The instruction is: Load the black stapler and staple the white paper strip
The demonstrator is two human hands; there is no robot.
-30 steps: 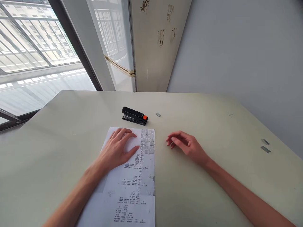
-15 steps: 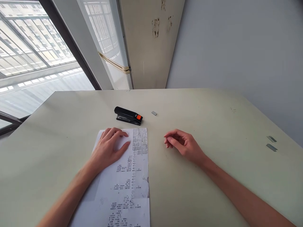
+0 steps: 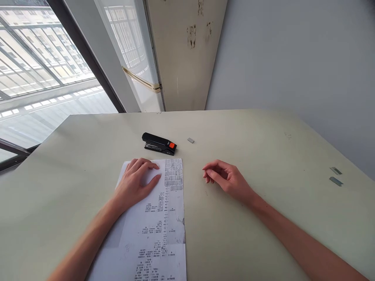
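Note:
My left hand (image 3: 136, 181) rests on the upper left part of a printed paper sheet (image 3: 172, 218), thumb and fingers apart, gripping nothing. To the right of the sheet, my right hand (image 3: 224, 176) lies on the table with its fingers curled and the thumb against the index finger; nothing shows between them. A black stapler (image 3: 158, 143) with an orange-red patch stands just beyond the paper's top edge. A small grey staple strip (image 3: 190, 140) lies to the right of the stapler.
Two more grey strips (image 3: 335, 181) lie near the right edge of the pale table (image 3: 263, 144). Behind the table are a cabinet with a gold handle (image 3: 142, 80), a grey wall (image 3: 287, 58) and a window (image 3: 38, 50) at the left.

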